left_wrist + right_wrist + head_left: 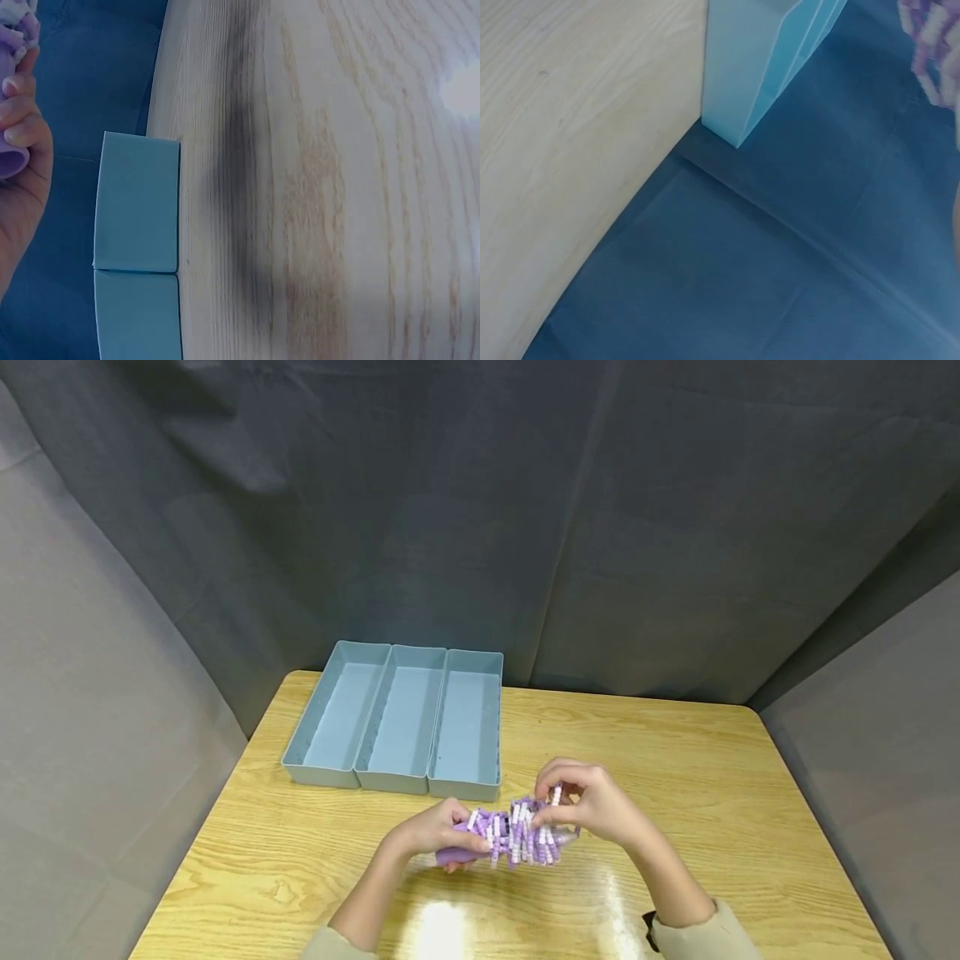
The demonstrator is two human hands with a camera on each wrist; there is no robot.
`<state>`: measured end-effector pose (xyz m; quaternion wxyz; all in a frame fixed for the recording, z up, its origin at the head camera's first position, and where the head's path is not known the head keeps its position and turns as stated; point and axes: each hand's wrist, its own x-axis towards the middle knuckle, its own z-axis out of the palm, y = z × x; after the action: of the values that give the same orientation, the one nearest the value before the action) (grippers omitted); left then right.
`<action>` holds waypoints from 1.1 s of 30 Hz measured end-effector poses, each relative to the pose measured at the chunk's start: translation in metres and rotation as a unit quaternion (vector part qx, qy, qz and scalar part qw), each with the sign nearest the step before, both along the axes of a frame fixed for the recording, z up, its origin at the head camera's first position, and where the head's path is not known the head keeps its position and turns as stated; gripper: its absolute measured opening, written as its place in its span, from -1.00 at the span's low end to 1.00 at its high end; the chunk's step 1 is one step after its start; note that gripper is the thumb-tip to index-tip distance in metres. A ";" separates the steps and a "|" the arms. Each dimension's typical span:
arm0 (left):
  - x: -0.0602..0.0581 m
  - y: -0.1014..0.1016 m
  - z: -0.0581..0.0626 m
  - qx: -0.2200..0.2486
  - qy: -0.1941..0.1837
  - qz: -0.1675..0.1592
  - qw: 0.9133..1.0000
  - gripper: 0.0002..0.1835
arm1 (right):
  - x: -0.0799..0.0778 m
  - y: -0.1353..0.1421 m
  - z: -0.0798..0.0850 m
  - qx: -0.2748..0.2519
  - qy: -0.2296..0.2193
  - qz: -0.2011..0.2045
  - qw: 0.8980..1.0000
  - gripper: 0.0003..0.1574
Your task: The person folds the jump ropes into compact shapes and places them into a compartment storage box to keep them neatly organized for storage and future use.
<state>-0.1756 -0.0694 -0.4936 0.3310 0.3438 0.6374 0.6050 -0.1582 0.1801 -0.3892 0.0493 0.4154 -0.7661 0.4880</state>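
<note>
A bundled jump rope with purple and white beads (522, 839) is held up between both hands over the front of the table. My left hand (438, 828) grips its purple handle (9, 154), whose hollow end shows in the left wrist view. With fingers bent, my right hand (592, 802) pinches a beaded strand (557, 794) at the right side of the bundle. Part of the bundle is hidden behind the right fingers. Only a few beads (937, 45) appear at the right wrist view's upper right corner.
Three blue-grey trays (465, 789) stand side by side at the back left of the wooden table (637, 743), just beyond the left hand. A dark curtain (480, 510) hangs behind the table's back edge, with grey panels at both sides.
</note>
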 end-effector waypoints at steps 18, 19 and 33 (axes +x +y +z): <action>0.002 -0.002 -0.005 0.070 -0.051 -0.038 0.996 -0.55 | -0.001 0.002 0.001 -0.029 0.006 0.005 1.000 -0.83; 0.002 -0.003 -0.005 0.074 -0.055 -0.042 0.995 -0.56 | -0.001 0.002 0.001 -0.022 -0.007 0.002 1.000 -0.83; 0.003 -0.002 -0.007 0.087 -0.071 -0.058 0.992 -0.43 | -0.010 0.010 -0.021 0.020 -0.250 -0.076 0.965 -0.80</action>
<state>-0.1726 -0.0715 -0.5010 0.3789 0.3641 0.5357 0.6610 -0.1685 0.1896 -0.4099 -0.1150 0.2212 -0.7932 0.5556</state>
